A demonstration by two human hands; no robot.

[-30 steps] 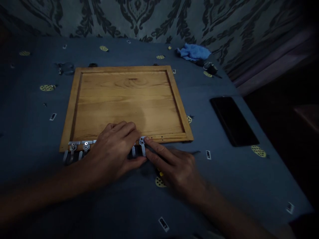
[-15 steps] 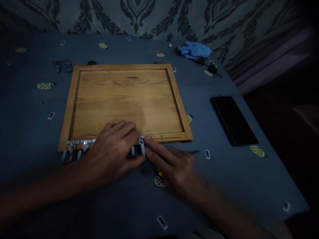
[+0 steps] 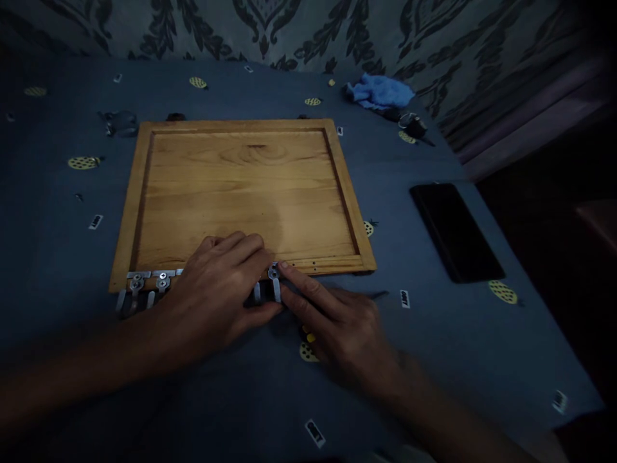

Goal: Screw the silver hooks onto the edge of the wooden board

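A shallow wooden tray-like panel (image 3: 241, 186) with a raised frame lies on the cloth. Metal hooks are fixed along its near edge, and two screwed-on hook plates (image 3: 162, 279) show at the left. My left hand (image 3: 219, 283) is closed around a metal hook (image 3: 274, 278) at that edge, fingers above and thumb below, hiding part of the row. With its index and middle fingertips, my right hand (image 3: 344, 328) presses the same hook from the right. Tucked in the right palm is a screwdriver (image 3: 307, 334) with a black-and-yellow handle; a thin dark shaft pokes out to the right.
A black phone (image 3: 457, 231) lies right of the panel. At the back right are a blue cloth (image 3: 380, 91) and a dark item with a ring (image 3: 413, 125). Small hardware (image 3: 118, 123) lies at the back left, and a small screw (image 3: 79, 197) at the left.
The view has shifted slightly. Both hands stay at the same hook, with hardly any movement of the fingers.
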